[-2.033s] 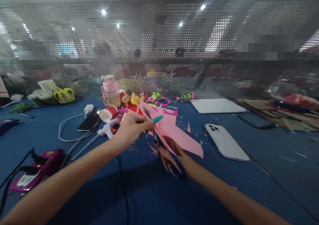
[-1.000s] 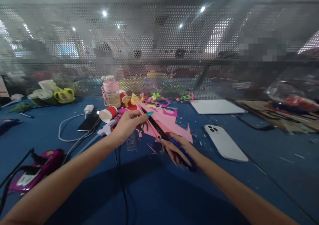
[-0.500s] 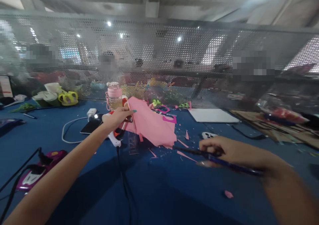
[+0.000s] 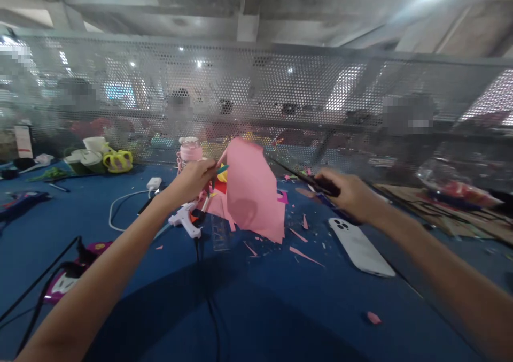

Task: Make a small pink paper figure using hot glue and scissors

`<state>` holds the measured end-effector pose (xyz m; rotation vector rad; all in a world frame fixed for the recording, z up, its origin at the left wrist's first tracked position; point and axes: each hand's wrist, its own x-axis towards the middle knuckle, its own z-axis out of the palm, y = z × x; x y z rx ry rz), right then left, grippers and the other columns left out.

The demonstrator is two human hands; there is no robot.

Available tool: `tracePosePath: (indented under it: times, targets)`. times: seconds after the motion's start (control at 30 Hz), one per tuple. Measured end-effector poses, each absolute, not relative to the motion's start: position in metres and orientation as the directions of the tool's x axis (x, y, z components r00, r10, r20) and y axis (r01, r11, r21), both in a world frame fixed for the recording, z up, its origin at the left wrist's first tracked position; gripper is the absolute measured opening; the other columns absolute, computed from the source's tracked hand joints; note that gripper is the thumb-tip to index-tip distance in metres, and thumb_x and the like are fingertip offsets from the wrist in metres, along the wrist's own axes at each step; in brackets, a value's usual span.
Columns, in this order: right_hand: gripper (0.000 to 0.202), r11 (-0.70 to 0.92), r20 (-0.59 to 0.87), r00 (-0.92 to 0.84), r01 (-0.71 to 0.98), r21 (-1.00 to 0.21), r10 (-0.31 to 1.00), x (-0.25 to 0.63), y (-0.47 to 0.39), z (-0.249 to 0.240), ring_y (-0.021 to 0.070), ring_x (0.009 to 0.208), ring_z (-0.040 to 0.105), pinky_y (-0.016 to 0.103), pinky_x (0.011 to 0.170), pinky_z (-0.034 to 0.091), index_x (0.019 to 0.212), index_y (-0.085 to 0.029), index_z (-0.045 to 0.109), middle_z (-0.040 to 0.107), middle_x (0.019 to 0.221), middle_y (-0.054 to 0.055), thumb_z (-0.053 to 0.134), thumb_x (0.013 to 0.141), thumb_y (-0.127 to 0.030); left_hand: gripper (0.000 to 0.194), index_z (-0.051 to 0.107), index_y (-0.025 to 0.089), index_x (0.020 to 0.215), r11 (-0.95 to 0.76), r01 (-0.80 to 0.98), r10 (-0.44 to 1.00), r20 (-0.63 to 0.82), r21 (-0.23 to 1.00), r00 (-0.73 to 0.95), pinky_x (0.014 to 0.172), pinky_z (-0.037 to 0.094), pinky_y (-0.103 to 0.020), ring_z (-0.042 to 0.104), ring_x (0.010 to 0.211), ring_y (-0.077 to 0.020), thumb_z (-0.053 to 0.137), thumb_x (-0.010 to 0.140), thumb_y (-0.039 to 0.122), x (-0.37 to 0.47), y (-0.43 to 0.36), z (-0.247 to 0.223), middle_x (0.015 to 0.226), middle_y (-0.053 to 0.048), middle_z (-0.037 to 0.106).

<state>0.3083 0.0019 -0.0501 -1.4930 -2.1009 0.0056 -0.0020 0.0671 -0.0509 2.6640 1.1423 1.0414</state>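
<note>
My left hand (image 4: 196,180) grips the upper left edge of a sheet of pink paper (image 4: 252,191), which stands up off the table, thumb lying on its near face. To the right of the paper, my right hand (image 4: 344,191) is closed around dark-bladed scissors (image 4: 294,172), blurred by motion. Their tip points left, near the paper's upper right edge; whether they touch it I cannot tell. Something blue shows under the right palm. Below the left hand, a white glue gun (image 4: 186,220) lies beside a clear ruler (image 4: 219,233).
A white phone (image 4: 360,247) lies below my right hand, near thin pink paper scraps (image 4: 304,255). A pink-lidded bottle (image 4: 190,151) stands behind my left hand. Farther left are a yellow cup-like item (image 4: 118,160) and a purple power strip (image 4: 60,287). A perforated metal screen (image 4: 248,94) borders the table.
The pink paper has been raised from a low slant to nearly upright. My right hand has moved up with the scissors, uncovering the white phone. My left hand has shifted slightly right and up.
</note>
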Motion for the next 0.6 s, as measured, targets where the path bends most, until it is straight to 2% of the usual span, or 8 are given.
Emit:
tracePosePath:
  times: [0.07,0.13,0.23,0.37,0.5,0.57,0.6]
  targets:
    - [0.036,0.383,0.47,-0.275,0.911,-0.151,0.839,0.314,0.005,-0.033,0.0143,0.048,0.043,0.025,0.047,0.03,0.07,-0.021,0.043,0.048,0.052,0.0,0.045,0.071,-0.056,0.022,0.04,0.018,0.063,-0.732,0.597,0.663,0.544,0.328,0.513,0.046,0.028,-0.021,0.038,0.044,-0.0073,0.035,0.084,0.017,-0.003,0.059,-0.038,0.05,0.004,0.043]
    - [0.035,0.366,0.505,-0.305,0.93,-0.023,0.807,0.318,0.009,-0.02,0.0161,0.05,0.045,0.025,0.047,0.029,0.074,-0.021,0.045,0.053,0.057,0.002,0.042,0.072,-0.056,0.022,0.041,0.017,0.062,-0.739,0.603,0.645,0.577,0.301,0.502,0.045,0.027,-0.02,0.037,0.044,-0.0071,0.035,0.084,0.018,-0.002,0.054,-0.026,0.049,0.005,0.042]
    - [0.035,0.364,0.572,-0.333,0.929,0.064,0.75,0.321,0.012,-0.009,0.0184,0.057,0.049,0.026,0.049,0.031,0.079,-0.02,0.046,0.057,0.069,0.007,0.041,0.074,-0.054,0.02,0.042,0.017,0.062,-0.736,0.624,0.616,0.643,0.262,0.456,0.046,0.027,-0.021,0.036,0.045,-0.0073,0.038,0.082,0.017,0.001,0.051,-0.006,0.049,0.004,0.041]
    - [0.031,0.468,0.605,-0.359,0.883,-0.026,0.711,0.321,0.01,-0.011,0.0141,0.053,0.044,0.024,0.051,0.032,0.076,-0.019,0.045,0.052,0.063,0.003,0.042,0.076,-0.05,0.014,0.049,0.017,0.07,-0.787,0.509,0.592,0.659,0.348,0.464,0.045,0.028,-0.022,0.035,0.043,-0.0069,0.041,0.081,0.018,-0.009,0.046,0.025,0.048,0.005,0.042]
    - [0.029,0.538,0.572,-0.388,0.836,-0.113,0.723,0.322,0.009,-0.022,0.012,0.051,0.04,0.023,0.051,0.031,0.074,-0.019,0.044,0.048,0.06,0.0,0.043,0.077,-0.047,0.02,0.047,0.019,0.064,-0.809,0.233,0.575,0.644,0.54,0.504,0.041,0.026,-0.022,0.031,0.038,-0.0061,0.046,0.08,0.031,-0.028,0.046,0.039,0.044,0.006,0.036]
    - [0.026,0.529,0.55,-0.367,0.832,-0.166,0.75,0.322,0.011,-0.028,0.012,0.052,0.041,0.023,0.052,0.032,0.075,-0.019,0.045,0.047,0.061,-0.001,0.045,0.077,-0.045,0.022,0.045,0.021,0.063,-0.72,0.191,0.647,0.545,0.667,0.534,0.037,0.027,-0.022,0.029,0.033,-0.0064,0.046,0.078,0.036,-0.031,0.057,0.029,0.04,0.007,0.032]
    - [0.026,0.525,0.544,-0.354,0.828,-0.197,0.761,0.321,0.012,-0.031,0.0122,0.053,0.042,0.023,0.052,0.032,0.075,-0.019,0.046,0.048,0.061,-0.001,0.045,0.077,-0.045,0.022,0.045,0.02,0.062,-0.679,0.237,0.694,0.501,0.695,0.517,0.036,0.027,-0.022,0.029,0.033,-0.0065,0.047,0.078,0.036,-0.03,0.065,0.02,0.039,0.007,0.032]
